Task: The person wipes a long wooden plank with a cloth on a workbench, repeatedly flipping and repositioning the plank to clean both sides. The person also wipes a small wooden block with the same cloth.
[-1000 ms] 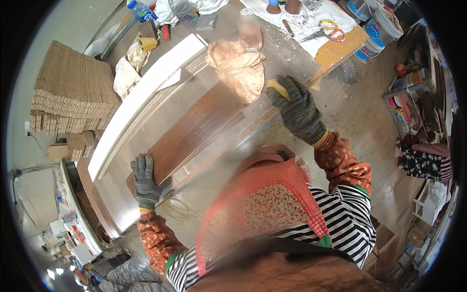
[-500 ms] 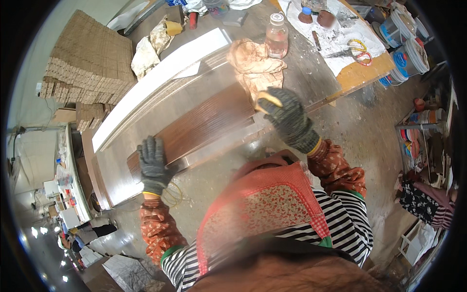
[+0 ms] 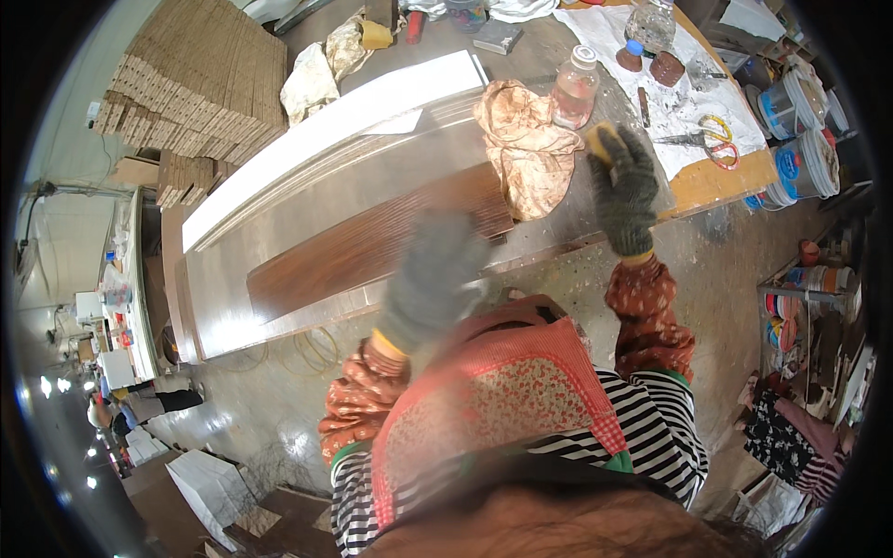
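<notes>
A dark brown wood-grain board [image 3: 372, 232] lies along the front of the workbench. Over its front edge, near the right half, is my left hand [image 3: 430, 279] in a dark grey glove, smeared by motion, so its fingers cannot be read. My right hand [image 3: 623, 191], gloved too, is at the bench's right part with its fingers closed on a small yellow sponge [image 3: 605, 141]. Just left of that hand lies a crumpled, brown-stained cloth [image 3: 526, 153]. Behind the cloth stands a clear bottle [image 3: 575, 88] with a white cap and some pinkish liquid.
White strips [image 3: 344, 121] lie behind the board. Stacked brown panels [image 3: 200, 74] rise at the far left. On a stained white sheet [image 3: 684, 139] are scissors [image 3: 716, 144] and a blue-capped jar [image 3: 631, 56]. Buckets [image 3: 795, 102] stand off the bench's right end.
My left hand has left the board's left end and moved right. My right hand has gone right and away from me, past the cloth, with the sponge. The view has shifted slightly.
</notes>
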`<act>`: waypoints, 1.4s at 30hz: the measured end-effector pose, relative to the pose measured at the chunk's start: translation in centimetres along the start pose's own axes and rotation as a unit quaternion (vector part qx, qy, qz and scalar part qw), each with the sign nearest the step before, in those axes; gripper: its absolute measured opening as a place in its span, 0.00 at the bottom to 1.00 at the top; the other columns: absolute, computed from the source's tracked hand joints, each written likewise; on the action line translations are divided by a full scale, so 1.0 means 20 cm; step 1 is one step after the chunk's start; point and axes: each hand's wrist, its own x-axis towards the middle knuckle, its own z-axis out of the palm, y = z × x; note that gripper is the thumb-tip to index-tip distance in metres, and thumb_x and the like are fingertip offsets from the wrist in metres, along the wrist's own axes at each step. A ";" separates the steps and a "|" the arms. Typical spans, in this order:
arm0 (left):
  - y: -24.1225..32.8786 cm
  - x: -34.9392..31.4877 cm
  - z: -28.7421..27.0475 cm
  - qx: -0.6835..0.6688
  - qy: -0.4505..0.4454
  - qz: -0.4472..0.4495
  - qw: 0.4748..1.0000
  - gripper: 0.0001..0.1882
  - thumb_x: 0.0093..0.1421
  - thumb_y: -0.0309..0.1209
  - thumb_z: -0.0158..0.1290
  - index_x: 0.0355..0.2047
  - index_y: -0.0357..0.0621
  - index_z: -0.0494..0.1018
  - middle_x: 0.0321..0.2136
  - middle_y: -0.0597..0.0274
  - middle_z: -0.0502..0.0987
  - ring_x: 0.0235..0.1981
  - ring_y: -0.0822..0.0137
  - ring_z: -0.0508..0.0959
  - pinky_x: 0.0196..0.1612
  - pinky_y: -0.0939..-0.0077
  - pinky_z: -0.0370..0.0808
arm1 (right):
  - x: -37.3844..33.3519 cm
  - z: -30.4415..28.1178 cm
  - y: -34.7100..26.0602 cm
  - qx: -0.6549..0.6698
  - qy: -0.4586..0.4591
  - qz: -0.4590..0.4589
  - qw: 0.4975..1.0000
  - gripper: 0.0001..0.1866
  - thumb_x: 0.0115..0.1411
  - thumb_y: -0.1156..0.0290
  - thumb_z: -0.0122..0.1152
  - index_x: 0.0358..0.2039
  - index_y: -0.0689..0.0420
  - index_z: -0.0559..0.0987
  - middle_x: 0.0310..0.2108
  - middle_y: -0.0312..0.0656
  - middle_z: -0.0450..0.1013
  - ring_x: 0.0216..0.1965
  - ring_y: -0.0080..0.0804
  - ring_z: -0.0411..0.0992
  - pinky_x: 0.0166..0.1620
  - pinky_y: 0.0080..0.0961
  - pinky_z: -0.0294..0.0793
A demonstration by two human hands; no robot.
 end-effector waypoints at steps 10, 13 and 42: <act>-0.40 -0.24 -0.11 0.044 0.067 -0.172 0.982 0.45 0.41 0.46 0.68 0.57 0.42 0.65 0.55 0.45 0.67 0.58 0.45 0.65 0.60 0.50 0.60 | 0.09 0.07 -0.07 -0.212 -0.220 -0.213 0.928 0.31 0.55 0.53 0.61 0.57 0.52 0.70 0.54 0.50 0.67 0.54 0.47 0.65 0.59 0.44 0.61; -0.33 -0.08 -0.07 0.011 0.021 -0.108 0.994 0.46 0.41 0.49 0.67 0.58 0.42 0.64 0.53 0.46 0.67 0.54 0.44 0.66 0.59 0.47 0.59 | 0.07 0.16 -0.08 -0.230 -0.241 -0.180 0.925 0.27 0.55 0.57 0.62 0.54 0.53 0.72 0.51 0.47 0.68 0.53 0.45 0.66 0.57 0.41 0.63; -0.23 0.24 0.07 -0.087 0.007 -0.033 0.996 0.40 0.40 0.43 0.68 0.52 0.40 0.65 0.46 0.44 0.70 0.48 0.44 0.70 0.56 0.46 0.62 | 0.06 0.12 -0.11 -0.100 -0.239 -0.173 0.950 0.16 0.52 0.63 0.59 0.41 0.54 0.79 0.43 0.42 0.75 0.40 0.40 0.75 0.43 0.33 0.73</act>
